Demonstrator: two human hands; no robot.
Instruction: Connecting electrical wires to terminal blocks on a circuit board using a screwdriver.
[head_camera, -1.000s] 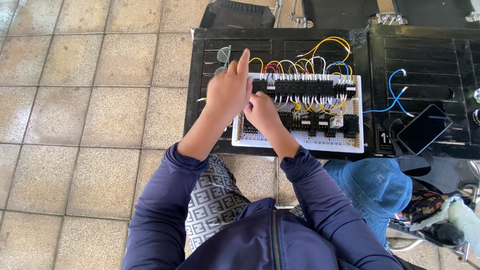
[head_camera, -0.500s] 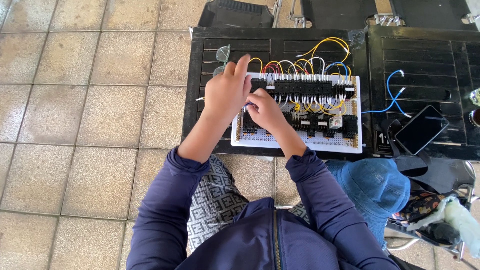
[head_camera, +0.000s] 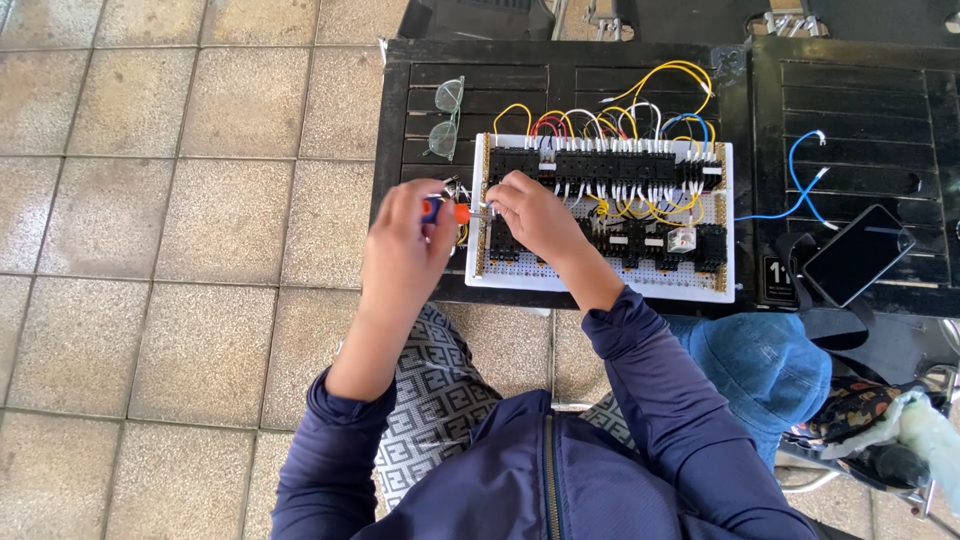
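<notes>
A white perforated wiring board with black relay blocks and yellow, red, white and blue wires lies on a black slatted table. My left hand grips a small screwdriver with an orange and blue handle at the board's left edge, its shaft pointing right. My right hand rests on the board's left part, fingers pinched at a white wire end next to the screwdriver tip.
Folded glasses lie on the table left of the board. A dark phone and a loose blue wire sit to the right. A blue hat and a bag are at lower right. Tiled floor spreads left.
My left hand has dropped from the board's top left corner to its left edge and now holds the screwdriver level. My right hand stayed on the board's left part.
</notes>
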